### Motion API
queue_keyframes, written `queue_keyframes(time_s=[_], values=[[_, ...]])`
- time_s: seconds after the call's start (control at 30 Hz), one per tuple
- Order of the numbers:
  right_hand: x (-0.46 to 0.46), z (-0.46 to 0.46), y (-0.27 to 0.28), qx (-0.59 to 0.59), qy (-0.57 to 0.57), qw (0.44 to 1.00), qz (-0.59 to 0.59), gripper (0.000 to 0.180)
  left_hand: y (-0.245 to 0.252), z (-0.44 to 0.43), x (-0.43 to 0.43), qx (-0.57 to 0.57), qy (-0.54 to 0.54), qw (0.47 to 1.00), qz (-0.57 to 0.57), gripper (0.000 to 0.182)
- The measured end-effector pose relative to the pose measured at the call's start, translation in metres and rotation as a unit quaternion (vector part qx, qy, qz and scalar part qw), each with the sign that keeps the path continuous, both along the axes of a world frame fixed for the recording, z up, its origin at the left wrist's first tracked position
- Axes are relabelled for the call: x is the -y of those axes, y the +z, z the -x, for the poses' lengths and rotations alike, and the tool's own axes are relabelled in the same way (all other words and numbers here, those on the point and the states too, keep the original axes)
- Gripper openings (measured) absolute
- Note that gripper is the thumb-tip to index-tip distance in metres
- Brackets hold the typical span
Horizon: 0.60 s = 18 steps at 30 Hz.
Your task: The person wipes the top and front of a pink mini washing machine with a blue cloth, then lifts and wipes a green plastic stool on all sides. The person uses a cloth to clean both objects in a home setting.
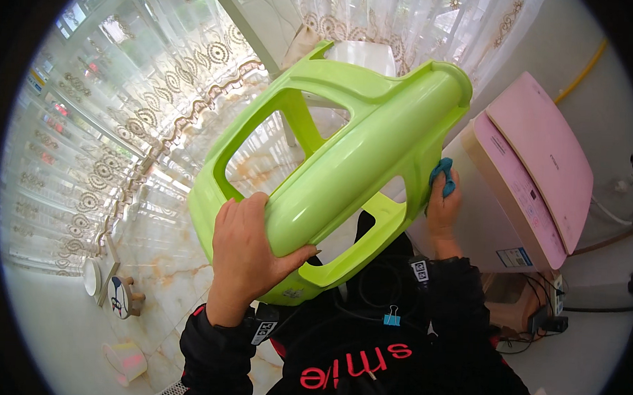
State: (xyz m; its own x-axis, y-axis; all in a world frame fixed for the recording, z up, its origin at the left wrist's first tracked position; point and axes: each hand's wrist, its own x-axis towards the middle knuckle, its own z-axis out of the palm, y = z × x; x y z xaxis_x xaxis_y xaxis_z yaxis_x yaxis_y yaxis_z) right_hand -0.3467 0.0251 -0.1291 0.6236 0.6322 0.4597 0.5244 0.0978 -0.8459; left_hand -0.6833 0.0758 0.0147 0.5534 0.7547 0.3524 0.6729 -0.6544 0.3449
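Note:
A bright green moulded plastic frame (371, 157), with large openings and a long rounded ridge, is held tilted before my body. My left hand (242, 252) grips the near end of the ridge, fingers over the top and thumb toward its right side. At the frame's right edge, my right hand (444, 211) holds a crumpled teal cloth (443, 177). The cloth lies against or close beside the green plastic; exact contact is hard to make out. Part of the right hand's fingers is hidden behind the cloth and the frame.
To the right stands a washing machine (480, 204) with a pink lid (551, 160), above wires and a power strip (557, 295). Sheer curtains (140, 115) hang at left and ahead. A small round stool (119, 297) and a little bucket (126, 361) are on the marble-patterned floor (170, 276).

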Motion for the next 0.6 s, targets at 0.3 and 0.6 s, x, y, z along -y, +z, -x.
queue_keyframes(time_s=[0.3,0.6], values=[[-0.007,-0.026,0.136,-0.094,0.009,0.971,-0.220,0.025,-0.007,-0.011,0.018,-0.012,-0.007,1.000,-0.025,0.090],[-0.076,0.026,0.133,0.411,0.115,0.899,-0.101,0.042,-0.007,-0.010,0.021,-0.016,0.006,1.000,-0.021,0.085]])
